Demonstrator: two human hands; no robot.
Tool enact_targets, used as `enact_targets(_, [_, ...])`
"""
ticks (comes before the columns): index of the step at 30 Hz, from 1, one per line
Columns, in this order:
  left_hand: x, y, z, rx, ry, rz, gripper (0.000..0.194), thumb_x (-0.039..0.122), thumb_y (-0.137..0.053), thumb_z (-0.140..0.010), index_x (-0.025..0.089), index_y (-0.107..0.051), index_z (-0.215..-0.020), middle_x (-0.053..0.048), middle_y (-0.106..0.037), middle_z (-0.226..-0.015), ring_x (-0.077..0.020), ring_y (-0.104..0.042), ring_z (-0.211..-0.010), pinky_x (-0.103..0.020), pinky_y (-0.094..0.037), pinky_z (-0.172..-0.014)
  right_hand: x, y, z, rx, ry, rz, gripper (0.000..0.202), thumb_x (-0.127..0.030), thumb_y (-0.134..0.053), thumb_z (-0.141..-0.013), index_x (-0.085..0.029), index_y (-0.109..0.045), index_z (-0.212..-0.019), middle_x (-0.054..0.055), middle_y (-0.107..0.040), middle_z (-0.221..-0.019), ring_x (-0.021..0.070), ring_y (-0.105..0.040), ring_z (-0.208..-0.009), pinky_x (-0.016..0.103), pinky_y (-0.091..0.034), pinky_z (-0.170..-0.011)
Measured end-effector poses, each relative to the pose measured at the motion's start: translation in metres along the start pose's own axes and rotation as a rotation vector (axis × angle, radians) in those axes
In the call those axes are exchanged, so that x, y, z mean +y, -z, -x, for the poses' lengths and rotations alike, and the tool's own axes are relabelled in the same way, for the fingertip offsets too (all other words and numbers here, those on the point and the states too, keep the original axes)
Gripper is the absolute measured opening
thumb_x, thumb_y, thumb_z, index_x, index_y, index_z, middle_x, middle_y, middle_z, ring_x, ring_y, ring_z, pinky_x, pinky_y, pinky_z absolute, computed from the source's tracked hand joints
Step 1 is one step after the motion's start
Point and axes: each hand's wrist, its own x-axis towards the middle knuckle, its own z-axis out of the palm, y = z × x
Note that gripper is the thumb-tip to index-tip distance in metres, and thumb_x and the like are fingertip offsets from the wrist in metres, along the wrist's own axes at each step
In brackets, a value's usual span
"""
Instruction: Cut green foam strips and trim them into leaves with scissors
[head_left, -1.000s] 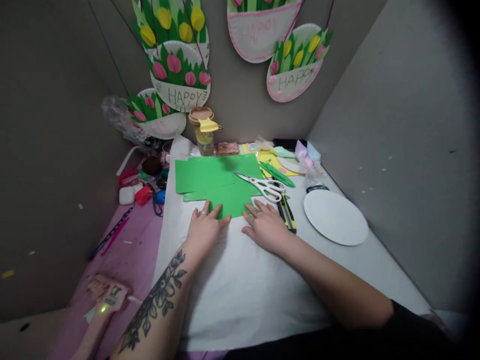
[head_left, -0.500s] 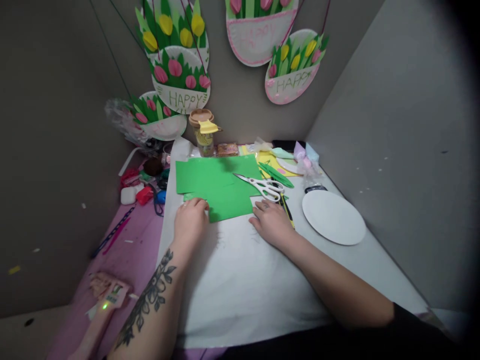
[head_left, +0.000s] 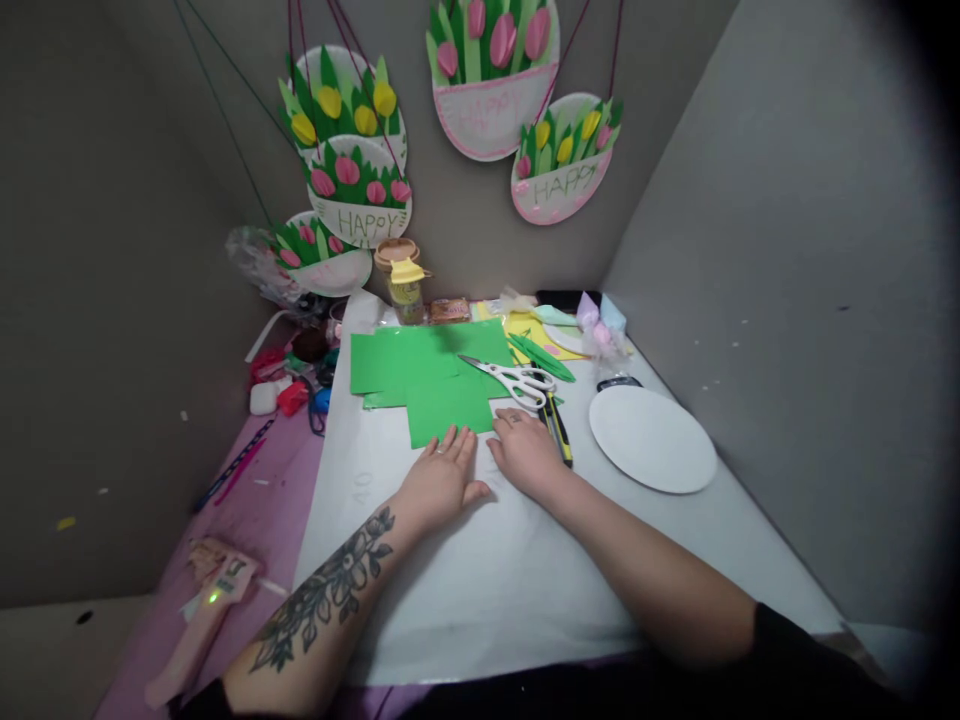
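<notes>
Several overlapping green paper sheets [head_left: 450, 408] lie on the white cloth. My left hand [head_left: 442, 480] rests flat, thumb out and fingers apart, with its fingertips at the front edge of the nearest sheet. Beside that sheet's front right corner lies my right hand [head_left: 525, 450], palm down, fingers slightly bent and holding nothing visible. White-handled scissors [head_left: 525, 385] rest on the sheets' right side, their blades pointing left. A black and yellow cutter [head_left: 556, 432] lies just beyond my right hand. Cut green leaf strips [head_left: 544, 358] are behind the scissors.
A white paper plate [head_left: 652, 440] lies at the right. A cup with a yellow piece on it [head_left: 407, 295] stands at the back. On the pink surface at the left is a glue gun [head_left: 202, 625] with a green light. Decorated plates [head_left: 360, 220] hang on the wall.
My left hand has moved right and toward me, from the sheets' left side to the front edge, and its fingers have spread. My right hand has stayed near the front right corner.
</notes>
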Motion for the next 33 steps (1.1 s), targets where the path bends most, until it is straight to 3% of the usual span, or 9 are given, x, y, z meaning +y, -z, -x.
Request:
enact_targets(5, [-0.013,0.003,0.027,0.004,0.172,-0.092,0.061,0.042,-0.039,-0.093,0.012,-0.032,-0.145,-0.014,-0.031,-0.151,-0.0277,-0.027,-0.141,-0.048,-0.029,-0.110,0.001,0.001,0.000,-0.014,0.006,-0.012,0.033,-0.028,-0.048,-0.090,-0.012,-0.063,-0.114,0.014,-0.056,-0.131,0.0269,-0.045,-0.121,0.037,-0.035,-0.099])
enact_targets(11, [-0.015,-0.016,0.040,0.156,0.309,-0.128,0.055,0.039,-0.038,-0.094,0.014,-0.036,-0.143,-0.011,-0.036,-0.149,-0.0256,-0.028,-0.141,-0.047,-0.032,-0.110,-0.002,0.003,0.002,-0.027,0.014,-0.044,0.044,-0.029,-0.046,-0.090,-0.008,-0.054,-0.128,0.015,-0.050,-0.139,0.0312,-0.040,-0.128,0.045,-0.032,-0.105])
enact_targets(17, [-0.014,-0.025,0.038,0.238,0.308,-0.099,0.050,0.031,-0.032,-0.095,0.013,-0.040,-0.141,-0.009,-0.038,-0.148,-0.0234,-0.030,-0.140,-0.047,-0.032,-0.110,-0.041,0.000,0.006,-0.170,0.374,-0.181,0.055,-0.031,-0.037,-0.094,-0.012,-0.033,-0.145,0.011,-0.034,-0.150,0.0276,-0.025,-0.140,0.047,-0.023,-0.112])
enact_targets(20, [-0.016,-0.026,0.039,0.239,0.320,-0.091,0.051,0.027,-0.032,-0.094,0.011,-0.040,-0.141,-0.010,-0.038,-0.148,-0.0237,-0.030,-0.140,-0.046,-0.032,-0.110,-0.059,-0.008,0.003,-0.217,0.419,-0.218,0.055,-0.029,-0.030,-0.096,-0.009,-0.028,-0.147,0.013,-0.032,-0.151,0.0275,-0.026,-0.140,0.046,-0.023,-0.113])
enact_targets(24, [-0.016,-0.027,0.042,0.254,0.323,-0.095,0.050,0.028,-0.032,-0.094,0.013,-0.040,-0.141,-0.010,-0.038,-0.149,-0.0252,-0.029,-0.140,-0.047,-0.032,-0.110,-0.058,-0.014,0.002,-0.222,0.371,-0.207,0.057,-0.028,-0.033,-0.094,-0.007,-0.029,-0.147,0.014,-0.032,-0.151,0.0263,-0.026,-0.140,0.045,-0.023,-0.113])
enact_targets(33, [-0.015,-0.022,0.045,0.229,0.341,-0.096,0.049,0.030,-0.033,-0.094,0.015,-0.042,-0.140,-0.010,-0.038,-0.148,-0.0261,-0.030,-0.139,-0.051,-0.032,-0.109,-0.009,-0.002,0.013,-0.204,0.118,-0.033,0.050,-0.022,-0.036,-0.091,-0.012,-0.042,-0.140,0.012,-0.042,-0.146,0.0260,-0.032,-0.137,0.048,-0.023,-0.112])
